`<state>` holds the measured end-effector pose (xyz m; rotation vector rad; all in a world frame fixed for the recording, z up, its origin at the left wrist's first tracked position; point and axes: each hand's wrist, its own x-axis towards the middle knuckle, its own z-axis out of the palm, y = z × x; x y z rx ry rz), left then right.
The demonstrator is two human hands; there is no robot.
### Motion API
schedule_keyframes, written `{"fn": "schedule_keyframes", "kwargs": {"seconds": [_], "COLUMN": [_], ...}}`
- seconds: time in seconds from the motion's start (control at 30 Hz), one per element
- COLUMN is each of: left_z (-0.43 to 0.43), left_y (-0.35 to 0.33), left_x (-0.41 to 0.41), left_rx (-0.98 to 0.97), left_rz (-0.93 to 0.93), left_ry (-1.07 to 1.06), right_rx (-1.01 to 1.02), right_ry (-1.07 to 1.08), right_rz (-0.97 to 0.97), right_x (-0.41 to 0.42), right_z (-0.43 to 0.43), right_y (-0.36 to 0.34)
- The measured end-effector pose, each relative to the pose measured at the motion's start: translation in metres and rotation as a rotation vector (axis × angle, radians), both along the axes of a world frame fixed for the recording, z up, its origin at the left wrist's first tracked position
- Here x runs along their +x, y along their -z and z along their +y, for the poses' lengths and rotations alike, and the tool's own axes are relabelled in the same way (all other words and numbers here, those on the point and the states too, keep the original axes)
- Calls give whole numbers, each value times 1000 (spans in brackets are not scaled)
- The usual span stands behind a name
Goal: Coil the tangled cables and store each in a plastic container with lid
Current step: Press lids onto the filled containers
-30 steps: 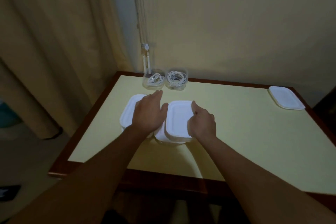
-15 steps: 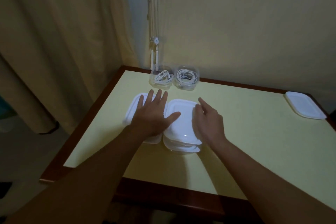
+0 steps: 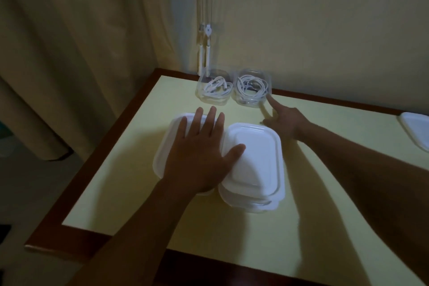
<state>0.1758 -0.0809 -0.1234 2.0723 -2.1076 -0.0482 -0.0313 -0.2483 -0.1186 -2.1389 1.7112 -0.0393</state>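
Observation:
Two lidded white containers sit side by side in the middle of the table. My left hand [image 3: 199, 151] lies flat on the left lidded container [image 3: 167, 146], its thumb on the right lidded container [image 3: 255, 158]. At the back stand two clear open containers: the left clear container [image 3: 213, 88] and the right clear container [image 3: 253, 88], each holding a coiled white cable. My right hand [image 3: 285, 121] stretches toward the right clear container, its forefinger tip at that container's near right corner.
A loose white lid [image 3: 415, 130] lies at the table's far right edge. The yellow table [image 3: 325, 193] has a dark wooden rim and stands against a wall. A curtain hangs to the left. Blind cords hang behind the clear containers.
My right hand left the right lidded container and reached back to the right clear container. My left hand stayed flat on the lids. The view moved closer.

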Motion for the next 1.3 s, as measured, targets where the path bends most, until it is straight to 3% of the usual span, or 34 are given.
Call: {"fn": "schedule_keyframes", "kwargs": {"seconds": [0.37,0.67,0.87,1.03,1.2,1.3], "left_z": [0,-6,-7,-6,4,10], "left_y": [-3,-22,-32,-31,-7,22], "left_x": [-3,-29,-94,-165,-220,-237], "left_rx": [53,14,-132,-258,-176,-62], "left_rz": [41,80,-115,53,210,456], "left_ry": [-9,10,214,353,391,251], "right_rx": [-363,-399,-402,-421,-435,-474], "right_ry": [44,108,154,186,211,222], "right_rz": [-79,-201,-210,-165,-85,-102], "right_x": [-18,-80,-129,-171,-213,-233], "right_z": [-7,69,125,162,178,183], "right_y": [26,29,23,20,23,28]}}
